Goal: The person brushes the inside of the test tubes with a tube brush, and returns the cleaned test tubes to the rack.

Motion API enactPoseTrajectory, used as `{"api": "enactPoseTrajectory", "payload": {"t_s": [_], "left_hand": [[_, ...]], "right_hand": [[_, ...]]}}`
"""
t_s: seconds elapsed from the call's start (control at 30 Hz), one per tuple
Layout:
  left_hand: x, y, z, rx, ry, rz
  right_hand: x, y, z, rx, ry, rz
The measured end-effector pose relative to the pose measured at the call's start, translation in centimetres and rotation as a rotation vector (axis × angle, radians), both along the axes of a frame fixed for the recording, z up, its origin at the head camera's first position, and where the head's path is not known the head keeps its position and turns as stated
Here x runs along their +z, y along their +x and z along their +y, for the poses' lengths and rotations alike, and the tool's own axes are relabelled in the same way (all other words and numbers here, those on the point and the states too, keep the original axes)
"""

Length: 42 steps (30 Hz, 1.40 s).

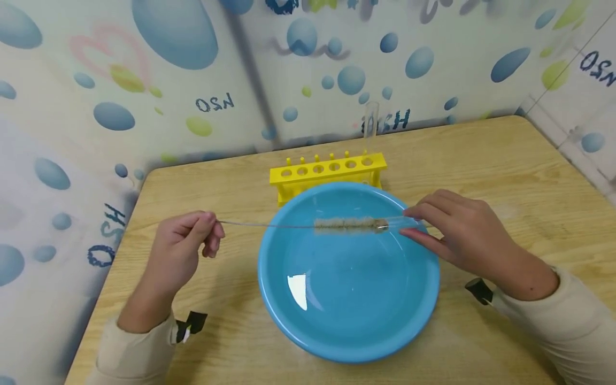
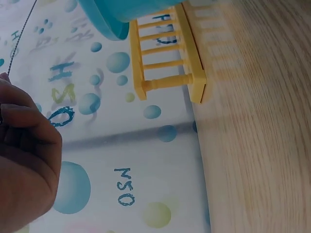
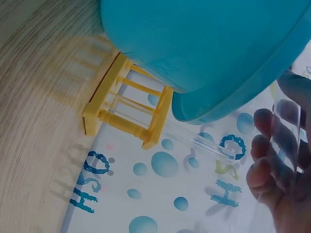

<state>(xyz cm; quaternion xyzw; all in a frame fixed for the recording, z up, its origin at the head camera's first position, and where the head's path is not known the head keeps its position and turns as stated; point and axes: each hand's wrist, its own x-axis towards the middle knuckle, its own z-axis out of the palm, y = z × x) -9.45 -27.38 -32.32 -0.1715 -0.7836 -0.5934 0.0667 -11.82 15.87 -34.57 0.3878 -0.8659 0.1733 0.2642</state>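
Nearest, pale sleeves (image 1: 553, 318), with a small black piece (image 1: 195, 322) by each cuff. In the left hand (image 1: 180, 248), fingers pinched on the wire end of a bristle brush (image 1: 351, 225). In the right hand (image 1: 464, 230), thumb and fingers closed round a clear test tube (image 1: 398, 222). Bristles between the hands, tip at the tube's mouth; depth inside hard to tell. Directly below, a wide blue basin (image 1: 356, 315) on a wood-grain bench (image 1: 505, 160). Beyond the hands, partly blocked by the basin's far rim, a yellow rack (image 1: 326, 169); upright in its right-hand end hole, a second tube (image 1: 371, 123). Farthest, a droplet-patterned wall (image 1: 173, 133).
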Motion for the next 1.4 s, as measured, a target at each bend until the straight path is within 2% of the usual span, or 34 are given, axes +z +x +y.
{"api": "enactPoseTrajectory", "payload": {"t_s": [0.07,0.17,0.33,0.43,0.53,0.6,0.77,0.87,0.93,1.0,1.13,1.27,1.4], "left_hand": [[0.0,0.1,0.3,0.027,-0.044,-0.009],[-0.1,0.1,0.5,0.037,-0.126,0.051],[-0.6,0.0,0.5,-0.024,-0.229,0.218],[-0.8,-0.2,0.3,-0.078,-0.237,0.273],[-0.7,-0.1,0.4,-0.102,-0.233,0.272],[-0.6,0.1,0.7,-0.095,-0.236,0.24],[-0.1,0.7,1.5,-0.049,-0.244,0.075],[0.0,0.9,1.8,-0.033,-0.23,0.022],[-0.1,1.0,2.0,-0.027,-0.231,0.045],[-0.2,1.0,2.0,-0.033,-0.233,0.099],[-0.6,1.1,2.0,-0.08,-0.258,0.203],[-0.8,1.0,1.9,-0.128,-0.263,0.226],[-0.9,1.1,2.1,-0.123,-0.267,0.235]], "right_hand": [[0.0,0.0,0.0,-0.001,-0.013,0.002],[-0.1,0.1,0.0,0.01,-0.025,-0.009],[-0.3,0.2,0.2,0.057,-0.029,-0.08],[-0.3,0.3,0.3,0.074,-0.028,-0.117],[-0.3,0.2,0.2,0.072,-0.026,-0.092],[-0.2,0.2,0.1,0.066,-0.027,-0.041],[-0.1,0.2,0.1,0.052,-0.032,0.044],[0.0,0.3,0.1,0.054,-0.046,0.066],[0.0,0.3,0.0,0.065,-0.061,0.08],[-0.1,0.2,-0.1,0.087,-0.073,0.078],[-0.3,0.3,-0.2,0.129,-0.062,0.043],[-0.4,0.3,-0.3,0.143,-0.049,0.018],[-0.4,0.4,-0.3,0.124,-0.042,0.026]]}}
